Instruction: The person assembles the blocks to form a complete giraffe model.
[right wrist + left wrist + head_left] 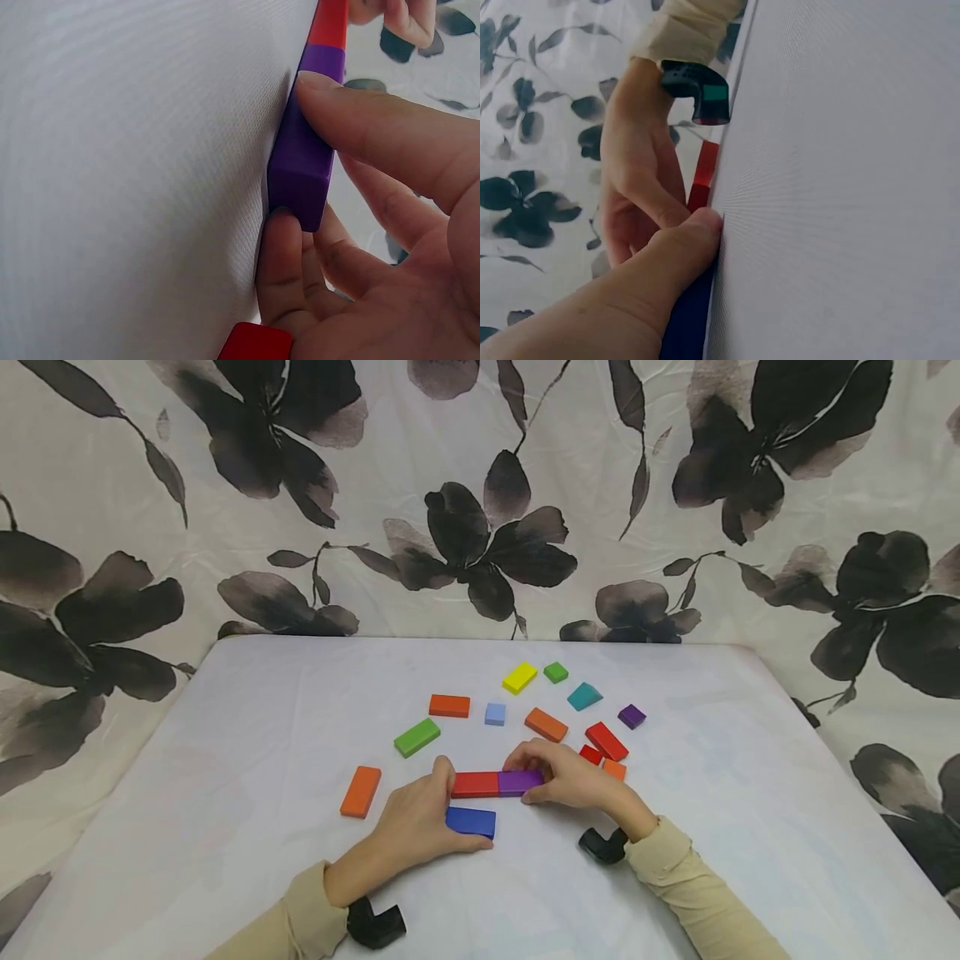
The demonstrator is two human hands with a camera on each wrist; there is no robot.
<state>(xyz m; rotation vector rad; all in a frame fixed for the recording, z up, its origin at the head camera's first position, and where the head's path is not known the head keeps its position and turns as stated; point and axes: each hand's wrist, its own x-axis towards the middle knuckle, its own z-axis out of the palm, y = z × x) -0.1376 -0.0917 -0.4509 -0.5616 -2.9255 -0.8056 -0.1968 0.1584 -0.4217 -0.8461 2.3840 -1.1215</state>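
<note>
A red block (pixel 476 785) and a purple block (pixel 519 783) lie end to end on the white table. My right hand (pixel 570 778) grips the purple block; in the right wrist view its thumb lies along one side and a fingertip presses the end. My left hand (pixel 416 817) holds a blue block (pixel 472 822) just in front of the red one, the thumb along its near edge. The left fingers reach up to the red block's left end. Part of the blue block is hidden by the hand.
Orange (pixel 361 792) and green (pixel 417 737) blocks lie to the left. Farther back are a light blue cube (pixel 495 714), a yellow block (pixel 520 678) and a teal block (pixel 585 696). Several red and orange pieces sit close by the right hand, including a red block (pixel 607 741).
</note>
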